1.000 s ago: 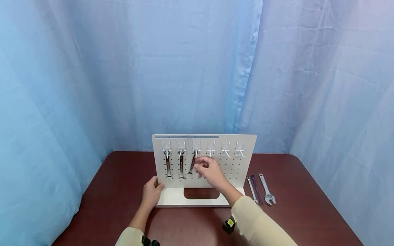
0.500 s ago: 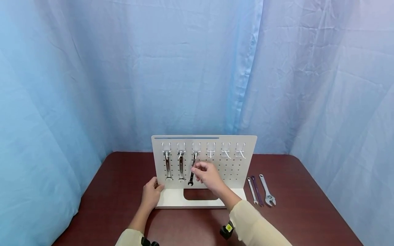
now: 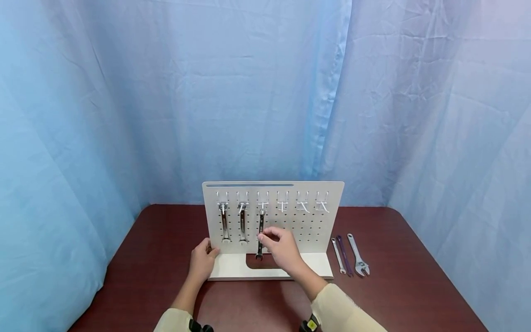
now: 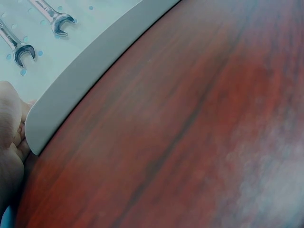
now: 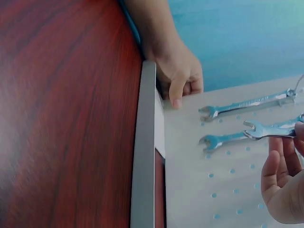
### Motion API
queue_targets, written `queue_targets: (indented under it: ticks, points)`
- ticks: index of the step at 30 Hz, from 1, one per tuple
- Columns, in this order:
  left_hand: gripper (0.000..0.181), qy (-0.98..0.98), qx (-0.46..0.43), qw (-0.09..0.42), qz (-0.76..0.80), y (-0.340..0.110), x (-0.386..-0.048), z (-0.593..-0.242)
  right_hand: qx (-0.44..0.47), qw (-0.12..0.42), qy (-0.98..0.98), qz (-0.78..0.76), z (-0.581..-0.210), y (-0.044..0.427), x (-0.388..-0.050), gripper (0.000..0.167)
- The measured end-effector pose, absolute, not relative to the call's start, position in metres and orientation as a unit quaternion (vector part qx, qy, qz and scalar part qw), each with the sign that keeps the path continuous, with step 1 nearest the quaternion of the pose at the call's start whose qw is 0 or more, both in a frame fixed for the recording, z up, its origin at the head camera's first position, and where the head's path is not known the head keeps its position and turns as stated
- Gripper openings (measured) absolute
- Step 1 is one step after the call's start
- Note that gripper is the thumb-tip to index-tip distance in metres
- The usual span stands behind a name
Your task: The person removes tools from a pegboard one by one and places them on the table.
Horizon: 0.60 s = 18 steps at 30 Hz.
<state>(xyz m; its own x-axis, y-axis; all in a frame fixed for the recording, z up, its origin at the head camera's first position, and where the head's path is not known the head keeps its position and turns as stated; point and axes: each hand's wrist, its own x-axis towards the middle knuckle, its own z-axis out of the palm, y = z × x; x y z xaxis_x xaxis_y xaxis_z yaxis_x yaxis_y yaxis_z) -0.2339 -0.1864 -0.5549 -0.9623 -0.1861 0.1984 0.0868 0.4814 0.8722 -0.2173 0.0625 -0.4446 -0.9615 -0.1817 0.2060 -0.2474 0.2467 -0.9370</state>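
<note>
My right hand [image 3: 284, 249] pinches a dark, shiny wrench [image 3: 261, 226] between thumb and fingers; it stands nearly upright in front of the white pegboard [image 3: 307, 230], its upper end just below the third hook [image 3: 263, 204]. Two silver wrenches, one [image 3: 225, 225] on the first hook and one [image 3: 242, 226] on the second, hang to its left. My left hand [image 3: 202, 262] grips the board's lower left edge, thumb in front. In the right wrist view the held wrench [image 5: 270, 130] has its open jaw pointing away from the right hand [image 5: 287, 190], and the left hand [image 5: 180, 69] holds the board's corner.
Three more hooks, bearing nothing, are on the board's right half, such as the one [image 3: 322, 205] at the far right. On the table [image 3: 406, 258], right of the board, lie a small silver wrench [image 3: 338, 256], a purple wrench [image 3: 345, 256] and an adjustable wrench [image 3: 358, 257]. Blue curtains surround it.
The right hand has moved down with the third wrench, whose top end has come off the third hook to just below it. The left hand stays on the board's edge.
</note>
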Motion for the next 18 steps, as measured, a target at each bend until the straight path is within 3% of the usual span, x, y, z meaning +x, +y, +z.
queue_targets:
  ticks: [8,18]
  points:
    - [0.011,-0.85,0.026,0.134,-0.508,-0.187,-0.233,-0.555,0.138,0.013,-0.771,0.622,-0.403,0.061,-0.183,0.011]
    - [0.011,-0.848,0.031,0.138,-0.511,-0.185,-0.233,-0.555,0.15,0.006,-0.763,0.629,-0.409,0.077,-0.183,0.016]
